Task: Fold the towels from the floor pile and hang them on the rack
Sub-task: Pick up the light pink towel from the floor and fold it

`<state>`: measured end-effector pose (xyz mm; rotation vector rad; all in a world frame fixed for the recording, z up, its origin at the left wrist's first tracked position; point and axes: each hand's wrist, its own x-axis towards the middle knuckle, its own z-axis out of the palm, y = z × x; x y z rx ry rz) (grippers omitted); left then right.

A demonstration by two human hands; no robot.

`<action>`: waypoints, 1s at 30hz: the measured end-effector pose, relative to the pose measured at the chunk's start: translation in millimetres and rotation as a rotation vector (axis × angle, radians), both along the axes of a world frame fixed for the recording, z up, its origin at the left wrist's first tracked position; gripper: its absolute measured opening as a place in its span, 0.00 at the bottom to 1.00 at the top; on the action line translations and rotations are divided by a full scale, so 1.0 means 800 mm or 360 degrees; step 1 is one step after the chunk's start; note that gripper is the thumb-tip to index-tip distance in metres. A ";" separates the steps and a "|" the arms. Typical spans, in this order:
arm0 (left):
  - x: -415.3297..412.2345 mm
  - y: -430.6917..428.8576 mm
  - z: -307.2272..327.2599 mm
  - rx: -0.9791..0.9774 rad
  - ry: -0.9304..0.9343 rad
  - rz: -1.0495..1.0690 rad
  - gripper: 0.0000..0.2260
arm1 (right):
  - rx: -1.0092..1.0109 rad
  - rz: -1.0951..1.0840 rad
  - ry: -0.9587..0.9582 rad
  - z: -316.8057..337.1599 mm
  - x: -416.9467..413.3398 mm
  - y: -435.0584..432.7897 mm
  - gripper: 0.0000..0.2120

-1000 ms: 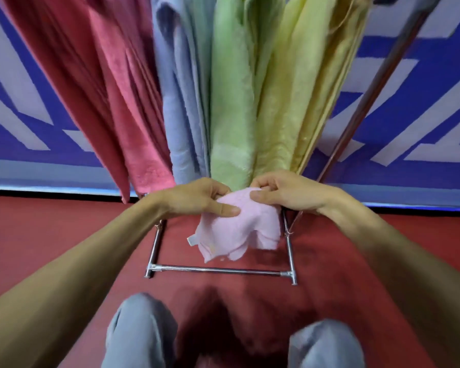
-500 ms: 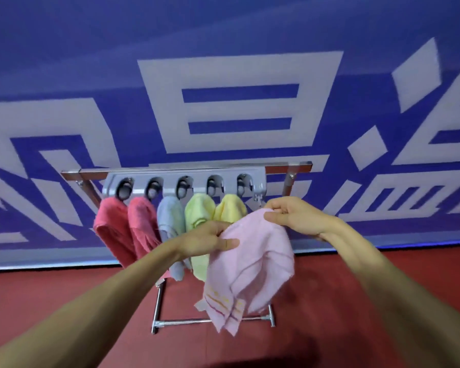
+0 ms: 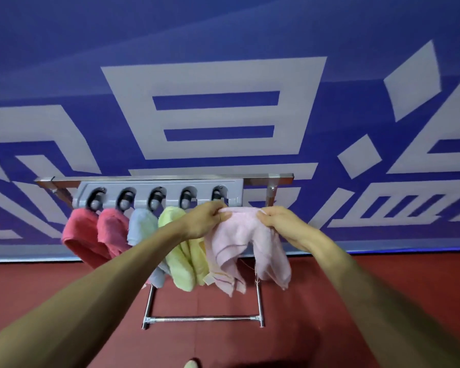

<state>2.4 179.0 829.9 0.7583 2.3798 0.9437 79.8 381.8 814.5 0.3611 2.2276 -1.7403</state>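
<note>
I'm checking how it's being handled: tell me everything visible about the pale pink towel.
The pale pink towel looks like terry, with striped trim at its lower left corner. Bunched, it sags in two lobes. The left hand and right hand pinch its top edge in front of the rack, beside the yellow towel.

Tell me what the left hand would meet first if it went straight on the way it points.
Probably the rightmost hook of the grey hook bar, just above and beyond the left hand, which pinches the pink towel. The depth between them is unclear.
</note>
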 end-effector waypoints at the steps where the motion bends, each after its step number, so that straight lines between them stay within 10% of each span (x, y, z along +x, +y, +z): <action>1: -0.008 0.002 -0.003 -0.0032 0.0057 0.0044 0.04 | -0.0016 -0.0086 -0.0021 -0.006 -0.006 -0.001 0.14; 12: -0.037 0.021 -0.035 -0.0949 0.1063 -0.0362 0.14 | 0.0241 -0.0278 -0.0222 -0.067 -0.048 -0.039 0.16; 19: -0.045 0.013 -0.026 -0.0916 0.0733 -0.0490 0.06 | 0.0470 -0.0295 -0.0257 -0.076 -0.057 -0.033 0.22; 30: -0.024 0.033 -0.047 -0.1143 0.1217 -0.0299 0.13 | 0.0279 -0.0407 -0.0224 -0.093 -0.056 -0.034 0.23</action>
